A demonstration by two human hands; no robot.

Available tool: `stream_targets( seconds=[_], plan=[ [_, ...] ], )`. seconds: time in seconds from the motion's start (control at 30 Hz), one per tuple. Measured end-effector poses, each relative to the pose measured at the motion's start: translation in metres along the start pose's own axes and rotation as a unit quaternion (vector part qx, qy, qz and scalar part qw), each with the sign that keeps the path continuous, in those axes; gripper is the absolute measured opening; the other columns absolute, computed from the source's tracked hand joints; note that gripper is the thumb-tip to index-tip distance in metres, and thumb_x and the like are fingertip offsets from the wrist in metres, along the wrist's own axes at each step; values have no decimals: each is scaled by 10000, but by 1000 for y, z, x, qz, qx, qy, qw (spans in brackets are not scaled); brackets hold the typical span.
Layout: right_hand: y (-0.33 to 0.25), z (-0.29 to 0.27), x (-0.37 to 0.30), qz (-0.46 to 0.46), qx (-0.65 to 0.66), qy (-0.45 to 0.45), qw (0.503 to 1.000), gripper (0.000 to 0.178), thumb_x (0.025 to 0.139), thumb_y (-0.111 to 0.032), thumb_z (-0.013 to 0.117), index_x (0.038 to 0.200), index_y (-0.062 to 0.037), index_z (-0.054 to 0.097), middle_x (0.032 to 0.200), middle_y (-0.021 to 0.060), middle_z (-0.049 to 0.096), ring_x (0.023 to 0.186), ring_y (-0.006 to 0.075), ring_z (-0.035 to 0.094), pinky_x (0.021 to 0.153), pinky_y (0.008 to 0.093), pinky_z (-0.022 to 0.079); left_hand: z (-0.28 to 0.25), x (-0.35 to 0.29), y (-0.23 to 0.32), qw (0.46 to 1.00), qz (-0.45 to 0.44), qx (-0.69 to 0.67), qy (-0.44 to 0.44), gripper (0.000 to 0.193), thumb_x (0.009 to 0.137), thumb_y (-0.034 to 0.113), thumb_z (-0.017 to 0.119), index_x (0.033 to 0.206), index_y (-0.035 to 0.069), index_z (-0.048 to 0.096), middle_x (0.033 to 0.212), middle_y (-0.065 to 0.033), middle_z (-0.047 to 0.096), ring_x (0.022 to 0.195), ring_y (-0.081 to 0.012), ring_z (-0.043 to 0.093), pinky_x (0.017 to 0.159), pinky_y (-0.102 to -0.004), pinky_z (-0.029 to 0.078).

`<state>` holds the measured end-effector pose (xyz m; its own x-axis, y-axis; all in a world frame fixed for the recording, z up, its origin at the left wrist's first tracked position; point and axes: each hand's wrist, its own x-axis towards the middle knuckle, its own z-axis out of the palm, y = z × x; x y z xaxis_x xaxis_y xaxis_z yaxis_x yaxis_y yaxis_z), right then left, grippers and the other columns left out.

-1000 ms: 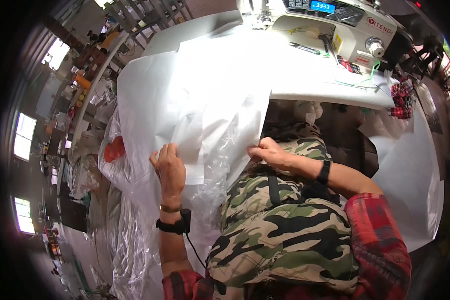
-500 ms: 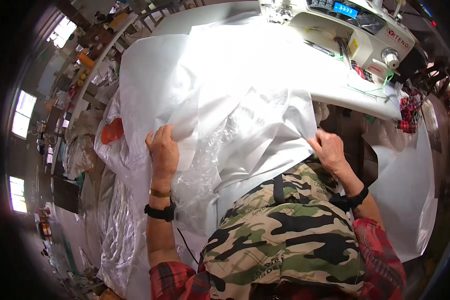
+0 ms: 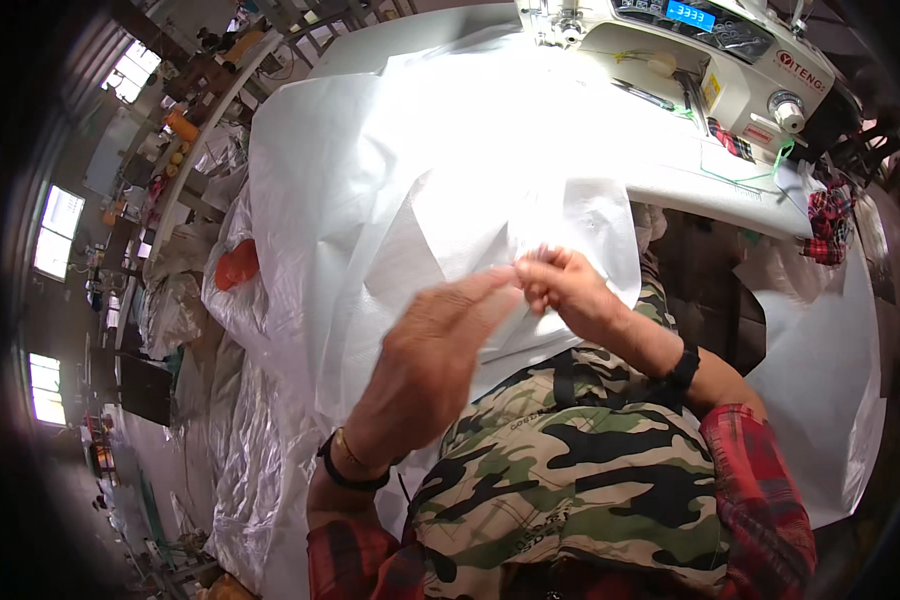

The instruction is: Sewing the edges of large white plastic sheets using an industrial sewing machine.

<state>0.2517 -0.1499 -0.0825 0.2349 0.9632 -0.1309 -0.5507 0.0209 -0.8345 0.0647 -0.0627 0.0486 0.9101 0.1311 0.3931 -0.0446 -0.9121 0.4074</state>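
A large white sheet (image 3: 315, 200), slick like plastic or coated fabric, spreads over the sewing table and down across my lap. Above it, in front of my body, my two hands come together. My left hand (image 3: 435, 345) reaches in with its fingers pressed together and slightly blurred, the tips meeting my right fingers. My right hand (image 3: 570, 290) is closed in a pinch, its fingers curled. Whatever lies between the fingertips is too small and too bright to make out. Folded layers of the sheet lie just beneath both hands.
A white sewing machine (image 3: 760, 85) with a lit display stands at the far right of the table. Dark tweezers (image 3: 645, 95) and green thread (image 3: 740, 180) lie near it. Clear plastic with a red-orange piece (image 3: 237, 265) bunches at left. Another white sheet (image 3: 820, 380) hangs at right.
Both hands have left the sheet's left part and right edge and met in the middle. The clear crinkled layer between them no longer shows there; the sheet's folds have shifted.
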Motion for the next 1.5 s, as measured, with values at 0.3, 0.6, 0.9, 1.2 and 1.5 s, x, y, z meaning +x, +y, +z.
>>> stream_targets(
  seconds=[0.3, 0.6, 0.9, 1.2, 1.5],
  plan=[
    [-26, 30, -71, 15, -270, -361, 893, 308, 964, -276, 611, 961, 10, 724, 909, 88, 712, 835, 185, 644, 789, 309, 506, 57, -21, -56, 958, -168, -186, -137, 227, 906, 34, 511, 1106, -48, 580, 1048, -250, 628, 992, -403, 611, 843, -438, 491],
    [-18, 16, -67, 110, -99, -342, 928, 287, 966, -224, 608, 840, 23, 682, 884, 79, 723, 829, 119, 656, 745, 248, 502, 39, -77, -67, 954, -109, 159, -229, 185, 902, 175, 609, 957, 1, 579, 912, -163, 606, 866, -346, 608, 760, -425, 484],
    [-47, 12, -53, -85, -129, -11, 988, 212, 978, -190, 581, 976, 18, 620, 887, 76, 674, 749, 102, 618, 698, 240, 508, 18, -22, -13, 988, 17, 149, 39, 321, 842, 44, 682, 1142, -36, 601, 1215, -200, 604, 1077, -364, 612, 904, -409, 504],
    [-29, 38, -12, -17, -156, -64, 985, 331, 911, -288, 667, 1024, 15, 600, 868, 76, 646, 761, 130, 645, 610, 250, 525, -42, 17, 5, 999, -18, -28, -9, 188, 883, 45, 631, 1060, -15, 640, 1052, -161, 677, 944, -287, 656, 836, -350, 505],
    [6, 100, -43, -32, -196, -126, 972, 208, 923, -133, 509, 884, 47, 606, 693, 99, 655, 709, 228, 685, 644, 361, 547, -8, 27, -32, 972, -121, -119, -163, 524, 785, 448, 784, 814, -31, 574, 698, -76, 558, 634, -145, 549, 552, -300, 488]
  ],
)
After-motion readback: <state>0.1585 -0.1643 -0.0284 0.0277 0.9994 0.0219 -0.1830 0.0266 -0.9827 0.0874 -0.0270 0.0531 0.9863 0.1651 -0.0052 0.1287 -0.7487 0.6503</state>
